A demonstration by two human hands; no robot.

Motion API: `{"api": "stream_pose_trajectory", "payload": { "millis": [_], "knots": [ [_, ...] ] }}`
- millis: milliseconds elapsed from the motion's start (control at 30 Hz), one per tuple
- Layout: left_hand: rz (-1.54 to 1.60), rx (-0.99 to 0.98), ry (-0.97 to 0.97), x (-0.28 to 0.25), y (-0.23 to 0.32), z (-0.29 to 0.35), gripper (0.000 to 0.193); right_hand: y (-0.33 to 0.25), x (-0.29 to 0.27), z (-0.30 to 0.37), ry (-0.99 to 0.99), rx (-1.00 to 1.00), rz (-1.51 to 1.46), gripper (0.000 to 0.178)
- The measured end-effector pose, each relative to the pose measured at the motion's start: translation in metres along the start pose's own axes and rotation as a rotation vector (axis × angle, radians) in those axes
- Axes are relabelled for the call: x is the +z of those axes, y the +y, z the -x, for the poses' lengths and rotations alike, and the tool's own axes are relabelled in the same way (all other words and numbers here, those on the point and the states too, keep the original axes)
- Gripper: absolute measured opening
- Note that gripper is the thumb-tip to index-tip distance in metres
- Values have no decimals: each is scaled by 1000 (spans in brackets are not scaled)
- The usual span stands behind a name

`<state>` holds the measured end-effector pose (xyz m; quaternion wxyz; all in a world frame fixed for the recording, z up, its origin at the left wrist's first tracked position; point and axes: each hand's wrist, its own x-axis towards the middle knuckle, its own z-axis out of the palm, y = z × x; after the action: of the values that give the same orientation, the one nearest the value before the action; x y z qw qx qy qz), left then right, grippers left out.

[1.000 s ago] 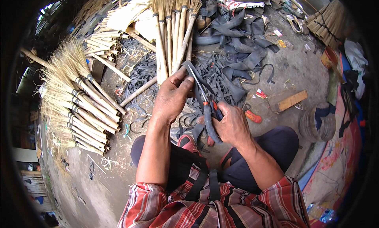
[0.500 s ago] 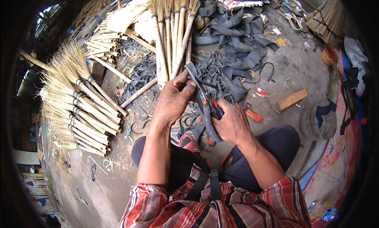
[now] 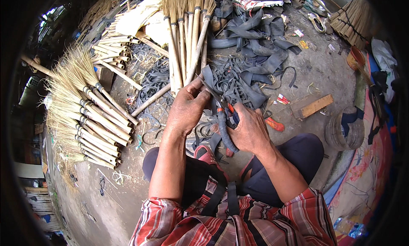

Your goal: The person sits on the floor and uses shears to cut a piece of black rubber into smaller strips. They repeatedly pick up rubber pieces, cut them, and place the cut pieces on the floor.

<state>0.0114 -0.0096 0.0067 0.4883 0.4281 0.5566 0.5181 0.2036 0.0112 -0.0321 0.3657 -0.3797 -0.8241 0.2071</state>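
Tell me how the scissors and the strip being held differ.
The scissors are in the right hand; the strip is in the left hand. The scissors have thick grips; the strip is flat and thin. The scissors show orange-red midway along; the strip is plain dark grey. Both are hand-held and show dark grey.

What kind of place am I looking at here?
Probably a small broom-making workshop: finished-looking brooms lie in a row at left, pale poles are piled beyond them, and the right hand holds scissors at a dark strip.
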Motion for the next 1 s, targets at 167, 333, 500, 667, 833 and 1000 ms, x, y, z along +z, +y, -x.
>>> {"api": "stream_pose_trajectory", "payload": {
  "millis": [167,333,500,667,833,1000],
  "knots": [
    [64,16,51,4,4,-2,44,-9,-15,2,-246,310,-120,62],
    [103,-8,101,-2,12,-3,43,-11,-12,2,-225,263,-152,62],
    [89,-6,68,0,5,1,41,-5,-3,1,-79,58,-4,63],
    [41,-5,12,4,2,0,43,-5,-7,-1,-159,161,-28,67],
    [107,-17,109,4,8,-4,45,-12,-15,0,-241,314,-139,64],
    [133,5,105,-1,11,-3,43,-10,-7,1,-192,202,-150,64]
  ]
}}
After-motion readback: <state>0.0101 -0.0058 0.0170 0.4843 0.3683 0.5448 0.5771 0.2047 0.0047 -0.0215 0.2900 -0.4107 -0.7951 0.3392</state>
